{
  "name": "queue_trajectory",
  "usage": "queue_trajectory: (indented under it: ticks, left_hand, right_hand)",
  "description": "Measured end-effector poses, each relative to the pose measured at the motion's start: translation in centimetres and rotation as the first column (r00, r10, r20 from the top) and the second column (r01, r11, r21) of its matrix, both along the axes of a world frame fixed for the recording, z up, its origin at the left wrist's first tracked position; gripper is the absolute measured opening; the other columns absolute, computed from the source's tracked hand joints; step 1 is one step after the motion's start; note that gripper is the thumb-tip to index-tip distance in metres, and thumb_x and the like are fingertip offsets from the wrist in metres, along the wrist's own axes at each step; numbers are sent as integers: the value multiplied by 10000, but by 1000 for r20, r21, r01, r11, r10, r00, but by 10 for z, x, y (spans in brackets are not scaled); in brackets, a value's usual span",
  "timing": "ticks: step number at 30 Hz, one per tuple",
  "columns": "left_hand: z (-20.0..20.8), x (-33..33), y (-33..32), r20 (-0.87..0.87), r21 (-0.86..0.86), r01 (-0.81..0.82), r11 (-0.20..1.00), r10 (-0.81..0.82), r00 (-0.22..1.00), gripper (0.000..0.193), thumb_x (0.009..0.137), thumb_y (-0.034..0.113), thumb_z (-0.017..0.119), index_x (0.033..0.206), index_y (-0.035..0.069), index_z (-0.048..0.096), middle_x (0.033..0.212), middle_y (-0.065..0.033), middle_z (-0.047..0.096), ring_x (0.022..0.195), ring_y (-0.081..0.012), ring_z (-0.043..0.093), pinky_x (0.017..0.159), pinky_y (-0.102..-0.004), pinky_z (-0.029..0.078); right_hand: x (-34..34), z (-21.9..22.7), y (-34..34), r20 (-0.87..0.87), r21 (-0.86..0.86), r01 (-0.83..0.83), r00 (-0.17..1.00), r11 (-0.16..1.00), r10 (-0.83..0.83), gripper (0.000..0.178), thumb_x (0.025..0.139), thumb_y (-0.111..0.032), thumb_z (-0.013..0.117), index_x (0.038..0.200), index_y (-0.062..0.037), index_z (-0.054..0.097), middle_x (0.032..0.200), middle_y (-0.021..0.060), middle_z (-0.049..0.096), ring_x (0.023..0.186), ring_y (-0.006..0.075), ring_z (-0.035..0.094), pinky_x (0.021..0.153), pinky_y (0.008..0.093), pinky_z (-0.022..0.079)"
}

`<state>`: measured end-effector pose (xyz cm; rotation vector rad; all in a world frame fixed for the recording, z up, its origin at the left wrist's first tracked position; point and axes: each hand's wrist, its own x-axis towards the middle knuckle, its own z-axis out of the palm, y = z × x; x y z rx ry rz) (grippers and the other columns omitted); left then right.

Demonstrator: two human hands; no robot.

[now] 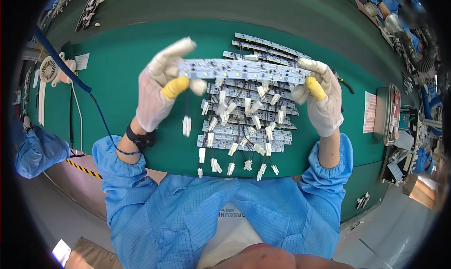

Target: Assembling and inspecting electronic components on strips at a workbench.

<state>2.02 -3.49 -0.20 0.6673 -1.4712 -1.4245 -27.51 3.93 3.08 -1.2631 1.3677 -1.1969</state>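
Note:
A white LED circuit board strip (244,70) is held level above the bench between my two gloved hands. My left hand (165,81) pinches its left end, thumb in a yellow finger cot, index finger raised. My right hand (320,93) grips the right end, its thumb also in a yellow cot. A wire with a white connector (187,126) dangles from the strip's left end. Beneath lie several similar strips (244,140) in overlapping rows, their white connectors (231,169) hanging toward me.
The bench has a green mat (117,76). A small white fan (57,69) stands at the left, near a blue coiled cord (61,62) running to my left wrist. Dark-handled pliers (345,82) lie beyond my right hand. At right are a printed sheet (369,111) and a clear-lidded box (387,114).

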Motion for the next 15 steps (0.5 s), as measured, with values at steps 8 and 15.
queue_trajectory:
  ticks: [8,15]
  left_hand:
    - [-7,0,-2,222,45,-49,998,38,974,295,882,258,609,1001,-12,608,956,-85,691,778,-129,655,749,-250,496]
    - [-12,5,-12,577,-477,-73,876,375,726,213,841,138,612,1038,65,652,911,-71,667,794,-224,611,744,-316,467]
  right_hand:
    - [-13,-8,5,-80,54,51,996,997,-47,296,982,-275,432,1004,-5,554,824,46,555,697,81,515,607,216,422]
    - [-4,-1,12,158,-126,-100,980,987,120,307,891,-252,586,986,33,523,846,73,576,712,133,593,607,251,489]
